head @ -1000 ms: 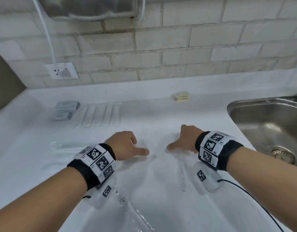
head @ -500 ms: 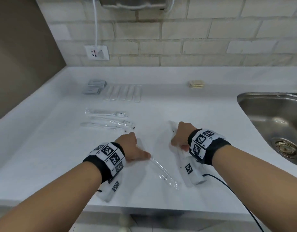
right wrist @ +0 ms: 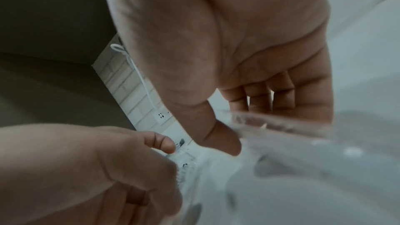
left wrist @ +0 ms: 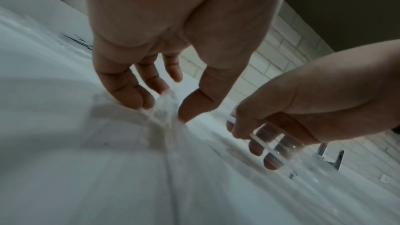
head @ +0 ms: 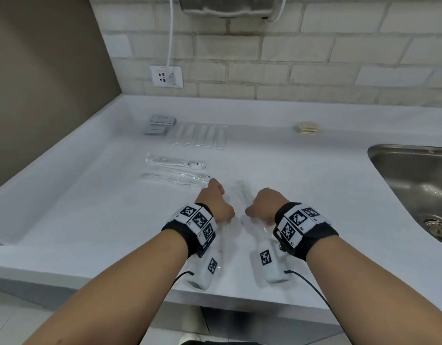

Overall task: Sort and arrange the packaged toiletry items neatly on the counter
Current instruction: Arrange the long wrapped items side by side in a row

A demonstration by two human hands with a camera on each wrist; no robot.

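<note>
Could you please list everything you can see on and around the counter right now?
Counter: one, white, fills the view.
Grey sachets: two small stacks, far left of the counter.
White packets: about five, in a row right of the sachets.
Clear sleeves: two or three laid flat, left of centre, in front of the sachets.
Held sleeves: two, clear, one in the left hand, one in the right.
Soap: one, pale yellow, at the back.
Sink: one, steel, right.
Socket: one, white, on the brick wall, with a cable plugged in.
Left hand: pinches a sleeve.
Right hand: grips a sleeve.
</note>
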